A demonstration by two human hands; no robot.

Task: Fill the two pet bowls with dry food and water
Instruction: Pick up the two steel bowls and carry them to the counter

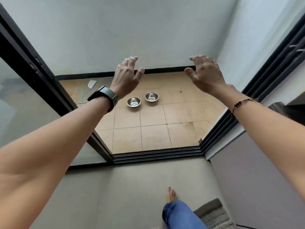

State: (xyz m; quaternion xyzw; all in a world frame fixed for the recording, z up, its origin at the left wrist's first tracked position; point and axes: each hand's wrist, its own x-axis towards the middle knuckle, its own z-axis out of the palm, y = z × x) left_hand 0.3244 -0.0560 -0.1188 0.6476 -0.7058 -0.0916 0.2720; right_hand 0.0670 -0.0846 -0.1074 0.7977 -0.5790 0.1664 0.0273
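Two shiny steel pet bowls stand side by side on the tan tiled balcony floor, the left bowl and the right bowl. Both look bare inside. My left hand, with a dark watch on its wrist, and my right hand, with a thin bracelet, are held out high in front of me, fingers spread, holding nothing. Both hands are well above the bowls and far from them.
A dark sliding-door track crosses the threshold between the grey indoor floor and the balcony. A glass door panel is on the left, dark frames on the right. A white scrap lies at the balcony's back left. My bare foot and a woven mat are below.
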